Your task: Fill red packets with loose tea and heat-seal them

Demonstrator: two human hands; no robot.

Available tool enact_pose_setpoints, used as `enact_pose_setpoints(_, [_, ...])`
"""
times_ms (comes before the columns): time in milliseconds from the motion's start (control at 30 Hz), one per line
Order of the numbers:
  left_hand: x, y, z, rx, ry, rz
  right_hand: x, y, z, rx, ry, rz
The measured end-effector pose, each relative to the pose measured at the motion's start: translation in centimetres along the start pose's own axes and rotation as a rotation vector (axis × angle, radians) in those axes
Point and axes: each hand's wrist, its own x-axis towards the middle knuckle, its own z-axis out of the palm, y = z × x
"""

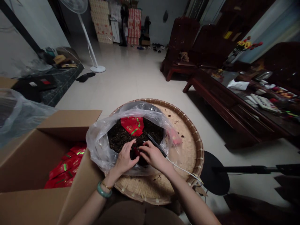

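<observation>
A clear plastic bag (pixel 98 150) with its mouth spread wide holds dark, dry, leaf-like shreds (pixel 119 140). A red packet (pixel 132 125) with gold and green print lies on the shreds. My left hand (pixel 125 157), with bracelets at the wrist, is over the bag's near side, thumb and fingers apart. My right hand (pixel 152 154) has its fingers curled at a small dark red packet (pixel 136 152) between both hands, mostly hidden. Beside my right hand a slim black tool (pixel 156 144) with a white cord leans across the shreds.
The bag rests on a round woven bamboo tray (pixel 189 140) with scattered crumbs. At left an open cardboard box (pixel 25 159) contains several red packets (pixel 67 165). A dark wooden table (pixel 217 103) stands at right, a black round base (pixel 215 173) beside the tray, a white fan (pixel 97 68) farther back.
</observation>
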Motion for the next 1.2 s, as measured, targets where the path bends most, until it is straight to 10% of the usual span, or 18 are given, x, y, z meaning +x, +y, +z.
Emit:
enact_pose_setpoints(800, [1.4,-0.6,0.5,-0.11,-0.138,-0.033,-1.0,0.5,1.0,0.482,0.518,0.032])
enact_pose_setpoints(1000, [1.3,0.0,0.5,-0.112,-0.155,-0.14,-1.6,0.4,1.9,0.416,0.258,-0.027])
enact_pose_setpoints(1200, [1.5,-0.2,-0.2,-0.096,-0.261,-0.059,-1.1,1.0,2.3,0.328,0.314,-0.021])
